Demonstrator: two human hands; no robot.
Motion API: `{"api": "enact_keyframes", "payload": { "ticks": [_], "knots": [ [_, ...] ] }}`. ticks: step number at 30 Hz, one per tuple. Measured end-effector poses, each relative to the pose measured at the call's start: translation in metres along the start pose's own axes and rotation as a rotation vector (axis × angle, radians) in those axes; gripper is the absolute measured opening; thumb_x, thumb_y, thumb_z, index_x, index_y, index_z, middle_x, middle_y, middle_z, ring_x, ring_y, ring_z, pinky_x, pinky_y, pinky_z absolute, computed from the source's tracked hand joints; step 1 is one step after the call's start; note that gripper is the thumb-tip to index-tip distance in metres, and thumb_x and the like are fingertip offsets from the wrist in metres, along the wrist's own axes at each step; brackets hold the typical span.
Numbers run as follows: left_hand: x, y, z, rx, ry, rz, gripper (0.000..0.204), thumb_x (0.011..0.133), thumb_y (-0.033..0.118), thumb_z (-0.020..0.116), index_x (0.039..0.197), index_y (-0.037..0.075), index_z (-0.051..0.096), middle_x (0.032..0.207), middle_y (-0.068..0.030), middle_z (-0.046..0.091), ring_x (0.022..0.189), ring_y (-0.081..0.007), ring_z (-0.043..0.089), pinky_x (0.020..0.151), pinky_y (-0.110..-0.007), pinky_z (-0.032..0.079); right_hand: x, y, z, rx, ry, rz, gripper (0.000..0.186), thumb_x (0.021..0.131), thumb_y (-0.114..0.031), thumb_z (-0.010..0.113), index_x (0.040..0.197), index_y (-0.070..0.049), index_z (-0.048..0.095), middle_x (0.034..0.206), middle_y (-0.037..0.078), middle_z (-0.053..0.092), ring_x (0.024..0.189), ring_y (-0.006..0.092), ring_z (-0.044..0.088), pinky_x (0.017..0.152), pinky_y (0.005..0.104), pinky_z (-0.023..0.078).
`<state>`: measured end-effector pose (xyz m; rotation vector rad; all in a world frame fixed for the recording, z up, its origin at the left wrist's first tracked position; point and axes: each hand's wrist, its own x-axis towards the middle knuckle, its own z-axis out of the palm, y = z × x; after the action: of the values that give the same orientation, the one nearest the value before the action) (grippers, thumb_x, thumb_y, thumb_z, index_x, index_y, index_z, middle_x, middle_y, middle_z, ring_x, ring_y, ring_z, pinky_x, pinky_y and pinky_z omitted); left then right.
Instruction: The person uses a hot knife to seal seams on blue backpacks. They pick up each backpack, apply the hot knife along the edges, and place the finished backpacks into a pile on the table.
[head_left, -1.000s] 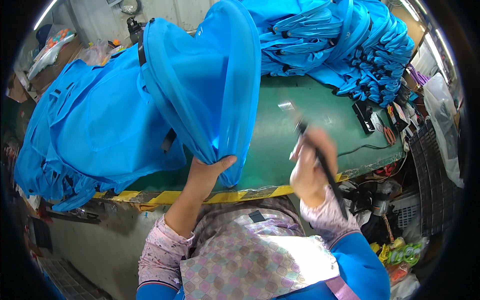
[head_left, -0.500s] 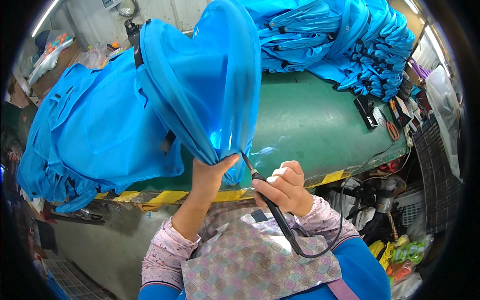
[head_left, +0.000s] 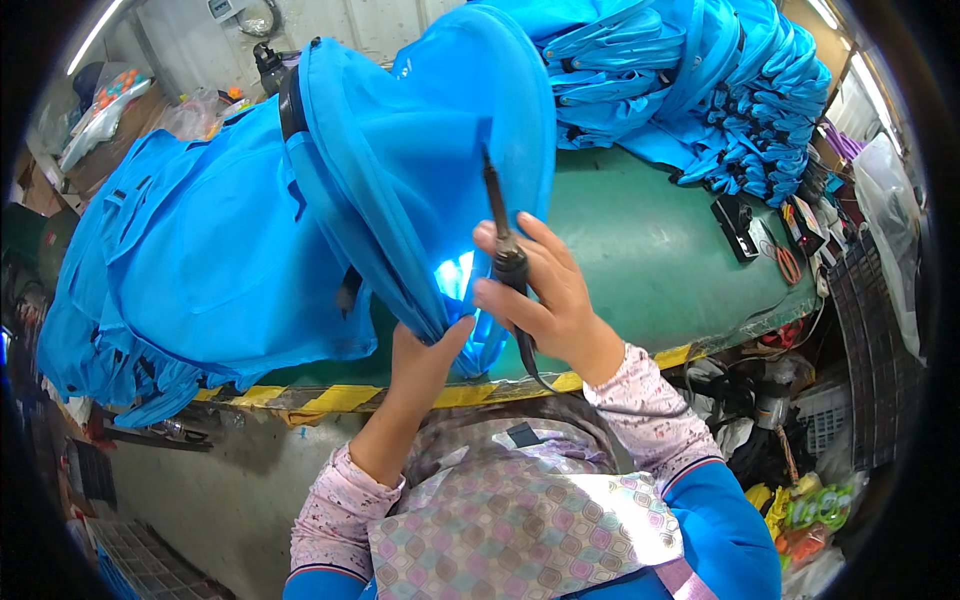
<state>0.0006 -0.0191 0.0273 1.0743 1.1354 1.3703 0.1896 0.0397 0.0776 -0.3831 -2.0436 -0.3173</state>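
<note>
A bright blue fabric piece with stiff, curved hoop-like edges (head_left: 430, 150) stands up from the table. My left hand (head_left: 424, 362) is closed on its gathered lower edge, thumb on top. In my right hand (head_left: 560, 300) is a soldering iron (head_left: 511, 262), its dark handle between thumb and fingers. The iron's metal tip points up and away, in front of the blue fabric; whether it touches the cloth I cannot tell. A cord runs from its handle past my right wrist. More blue fabric (head_left: 215, 255) spreads over the table to the left.
The green tabletop (head_left: 640, 230) has a yellow-and-black taped front edge. Folded blue fabric pieces (head_left: 640, 80) are heaped at the back right. A small black box (head_left: 735, 226) and an orange coiled wire (head_left: 787, 264) lie at the right. A black bottle (head_left: 268, 66) stands behind.
My right hand has moved up and inward, swinging the soldering iron from pointing at the lower fabric edge to upright. The hooped fabric has shifted slightly right; my left hand keeps its grip.
</note>
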Motion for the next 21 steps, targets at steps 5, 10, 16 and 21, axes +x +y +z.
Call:
{"api": "enact_keyframes", "payload": {
  "ticks": [5, 10, 16, 21],
  "knots": [
    [-0.010, -0.007, -0.013, -0.229, 0.033, 0.075, 0.054, 0.087, 0.010, 0.075, 0.133, 0.000, 0.049, 0.126, -0.0117, 0.062, 0.110, -0.0197, 0.062, 0.094, -0.033, 0.052, -0.005, 0.006, 0.013, -0.055, 0.052, 0.144, 0.049, 0.076, -0.013, 0.083, 0.121, -0.011, 0.063, 0.127, 0.017, 0.064, 0.091, 0.0278, 0.067, 0.087, 0.0415, 0.052],
    [-0.001, -0.004, -0.014, -0.066, -0.053, 0.014, 0.034, 0.087, 0.012, 0.077, 0.115, 0.000, 0.062, 0.109, -0.0072, 0.068, 0.096, -0.0132, 0.065, 0.082, -0.028, 0.052, -0.006, -0.032, 0.038, 0.451, 0.076, 0.315, 0.063, 0.079, 0.000, 0.081, 0.130, -0.009, 0.044, 0.134, 0.026, 0.055, 0.118, 0.0363, 0.059, 0.099, 0.0448, 0.048],
    [-0.007, -0.007, -0.005, -0.242, -0.058, 0.004, 0.034, 0.088, 0.014, 0.077, 0.117, 0.002, 0.063, 0.110, -0.0058, 0.068, 0.097, -0.0138, 0.065, 0.084, -0.028, 0.051, -0.011, -0.034, 0.053, 0.435, 0.191, 0.306, 0.055, 0.083, 0.016, 0.064, 0.128, -0.010, 0.047, 0.135, 0.023, 0.054, 0.113, 0.0362, 0.059, 0.092, 0.0403, 0.052],
    [-0.007, -0.022, 0.003, -0.312, 0.088, 0.017, 0.042, 0.087, 0.010, 0.077, 0.124, 0.002, 0.059, 0.117, -0.0081, 0.066, 0.104, -0.0177, 0.064, 0.091, -0.032, 0.050, -0.010, -0.040, 0.025, 0.364, 0.234, 0.378, 0.052, 0.076, 0.018, 0.068, 0.122, -0.004, 0.058, 0.106, 0.017, 0.064, 0.078, 0.0262, 0.057, 0.064, 0.0335, 0.049]
  ]
}}
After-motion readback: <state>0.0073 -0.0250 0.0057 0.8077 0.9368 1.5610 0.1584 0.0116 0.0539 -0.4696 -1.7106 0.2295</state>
